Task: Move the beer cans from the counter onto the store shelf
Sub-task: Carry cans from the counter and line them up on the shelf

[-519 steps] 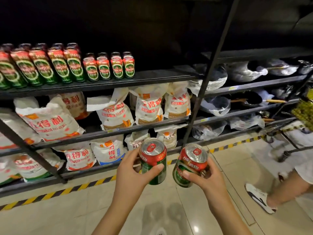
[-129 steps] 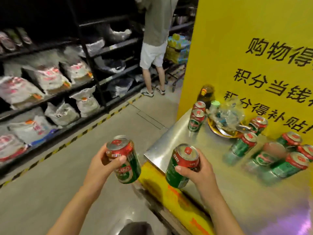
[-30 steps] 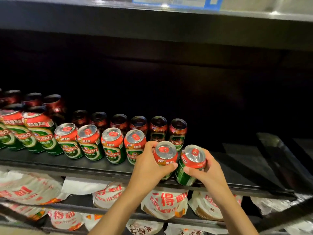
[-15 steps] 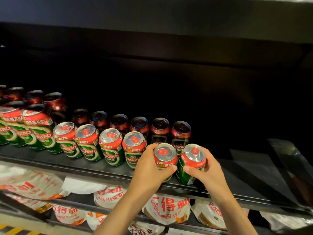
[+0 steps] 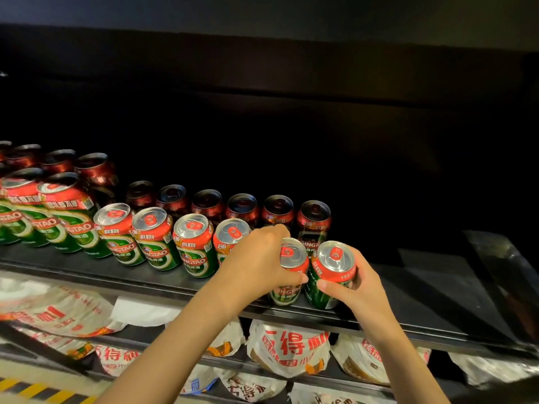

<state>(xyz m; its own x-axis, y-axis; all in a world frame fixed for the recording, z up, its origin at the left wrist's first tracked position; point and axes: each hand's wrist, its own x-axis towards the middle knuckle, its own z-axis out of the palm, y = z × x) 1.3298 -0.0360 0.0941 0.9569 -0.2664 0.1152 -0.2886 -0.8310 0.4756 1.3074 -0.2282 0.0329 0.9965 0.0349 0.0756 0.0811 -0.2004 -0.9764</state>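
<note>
L hand point(image 5: 256, 265) wraps one beer can point(image 5: 287, 275), R hand point(image 5: 354, 290) another point(image 5: 332, 272), fingers curled round mid-body, both at shelf point(image 5: 437, 304) front edge w/ row behind. Prob. full: heavy, rigid, slick; hold sidewall.

Retail shop: dark tiered shelving point(image 5: 437, 298) stocked with rowed beer cans point(image 5: 157, 240); bagged goods point(image 5: 288, 348) below; striped floor marking point(image 5: 35, 392).

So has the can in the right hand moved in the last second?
Yes. The can in the right hand has come down from a tilt above the shelf edge to stand at the front row's right end.
</note>
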